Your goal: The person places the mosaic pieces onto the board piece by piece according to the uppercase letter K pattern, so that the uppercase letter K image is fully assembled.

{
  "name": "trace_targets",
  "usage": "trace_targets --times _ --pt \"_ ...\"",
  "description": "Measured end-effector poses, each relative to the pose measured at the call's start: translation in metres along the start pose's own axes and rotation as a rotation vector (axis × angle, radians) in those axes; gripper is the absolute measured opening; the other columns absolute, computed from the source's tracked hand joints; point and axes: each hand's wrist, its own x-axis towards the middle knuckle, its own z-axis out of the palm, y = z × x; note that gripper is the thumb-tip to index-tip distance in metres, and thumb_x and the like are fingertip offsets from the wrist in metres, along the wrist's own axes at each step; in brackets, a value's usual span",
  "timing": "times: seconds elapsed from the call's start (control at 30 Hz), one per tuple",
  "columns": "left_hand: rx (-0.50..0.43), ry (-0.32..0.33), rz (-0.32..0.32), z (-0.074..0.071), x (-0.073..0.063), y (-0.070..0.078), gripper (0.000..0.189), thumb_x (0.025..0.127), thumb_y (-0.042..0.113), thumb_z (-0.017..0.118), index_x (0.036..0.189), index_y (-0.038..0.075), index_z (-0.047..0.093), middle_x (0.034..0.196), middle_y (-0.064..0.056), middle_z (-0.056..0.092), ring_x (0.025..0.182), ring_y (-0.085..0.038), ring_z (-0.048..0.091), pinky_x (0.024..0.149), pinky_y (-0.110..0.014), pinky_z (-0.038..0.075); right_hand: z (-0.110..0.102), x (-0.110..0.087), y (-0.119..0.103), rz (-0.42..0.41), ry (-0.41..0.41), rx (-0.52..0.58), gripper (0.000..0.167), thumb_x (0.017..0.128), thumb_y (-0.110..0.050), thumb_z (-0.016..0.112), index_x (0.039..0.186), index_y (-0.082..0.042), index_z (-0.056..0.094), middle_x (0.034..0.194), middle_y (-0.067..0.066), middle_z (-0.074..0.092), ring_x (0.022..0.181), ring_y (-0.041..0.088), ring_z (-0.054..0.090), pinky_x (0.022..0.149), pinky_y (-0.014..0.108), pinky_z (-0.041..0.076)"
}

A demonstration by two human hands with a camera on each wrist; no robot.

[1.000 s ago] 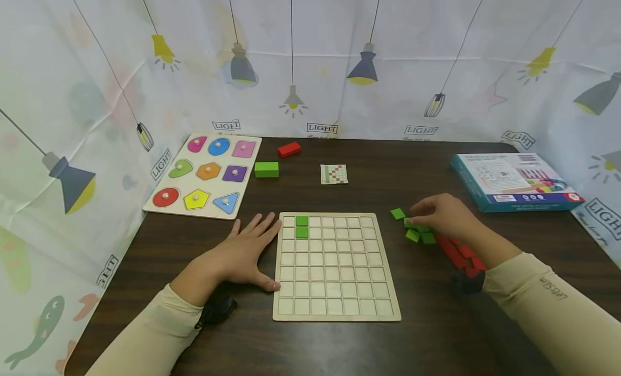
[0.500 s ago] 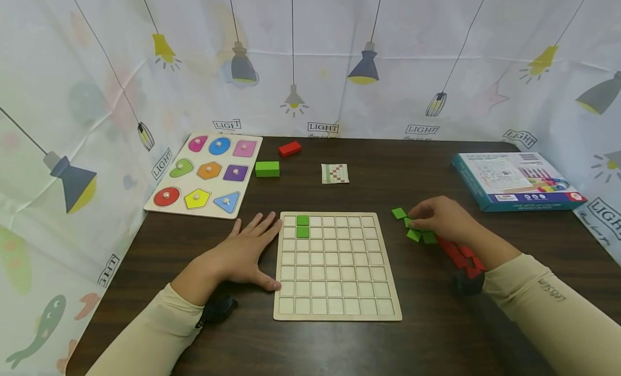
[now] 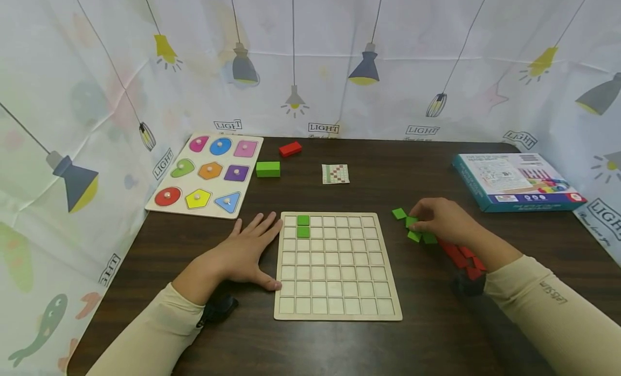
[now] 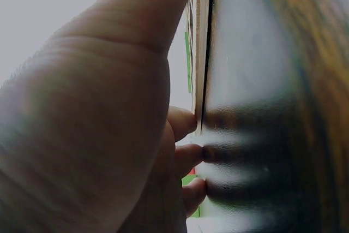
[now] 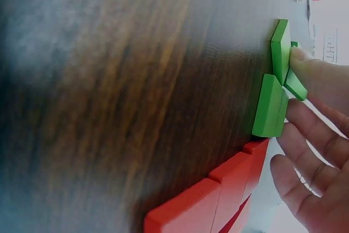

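My left hand [image 3: 242, 257] lies spread on the table at the left side of a pale wooden grid board [image 3: 335, 279], thumb and fingertips right at its edge. Two green tiles [image 3: 303, 232] sit one below the other near the board's top left. Right of the board, my right hand [image 3: 446, 219] reaches over loose green tiles, thumb and index finger pinching a green tile [image 3: 411, 222]. In the right wrist view, the thumb partly covers a tilted green tile [image 5: 295, 85]; the index finger is hidden, the other fingers loosely bent. Red tiles [image 3: 456, 254] lie beside that wrist.
A shape-puzzle board [image 3: 191, 179] stands back left, with a green block [image 3: 268, 169] and a red block [image 3: 290, 149] beside it. A small printed grid card [image 3: 336, 173] lies behind the board. A teal-sided box [image 3: 519, 182] occupies the back right.
My right hand has shifted very slightly toward me, so more of the green tile at its fingertips shows. The left hand and the board keep their places.
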Motion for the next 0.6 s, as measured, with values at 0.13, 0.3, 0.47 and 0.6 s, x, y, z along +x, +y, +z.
trace_targets --times 0.13,0.3,0.47,0.6 --pt "0.0 -0.003 -0.003 0.0 0.0 0.0 0.135 0.066 0.086 0.07 0.166 0.02 0.007 0.171 -0.005 -0.001 0.155 -0.032 -0.002 0.116 -0.067 -0.003 0.001 0.001 0.0 0.011 0.022 0.015 0.022 0.091 -0.022 0.079 0.108 -0.01 0.072 0.105 0.006 0.071 0.101 0.03 0.065 0.088 0.055 0.049" --pt "-0.001 -0.011 -0.01 -0.001 0.0 0.001 0.135 0.067 0.085 0.071 0.166 0.02 0.007 0.171 -0.005 -0.001 0.155 -0.032 -0.003 0.116 -0.067 -0.004 0.0 0.002 -0.004 0.022 0.053 0.069 0.018 0.095 -0.025 0.076 0.107 -0.013 0.074 0.106 0.005 0.072 0.104 0.03 0.064 0.089 0.055 0.049" --pt "0.004 -0.011 -0.01 -0.001 0.0 0.001 0.135 0.067 0.085 0.071 0.166 0.02 0.008 0.171 -0.005 -0.001 0.155 -0.032 -0.002 0.116 -0.067 -0.003 0.001 0.005 -0.03 0.009 0.096 0.188 0.021 0.097 -0.031 0.073 0.109 -0.014 0.077 0.109 0.005 0.072 0.108 0.03 0.064 0.091 0.054 0.049" --pt "0.002 -0.011 -0.01 -0.002 -0.001 0.002 0.135 0.067 0.084 0.072 0.166 0.019 0.008 0.171 -0.006 0.0 0.155 -0.033 -0.002 0.116 -0.067 -0.004 0.013 0.012 -0.068 -0.046 0.082 0.261 0.017 0.097 -0.027 0.074 0.107 -0.015 0.079 0.105 0.0 0.073 0.1 0.023 0.065 0.086 0.047 0.051"
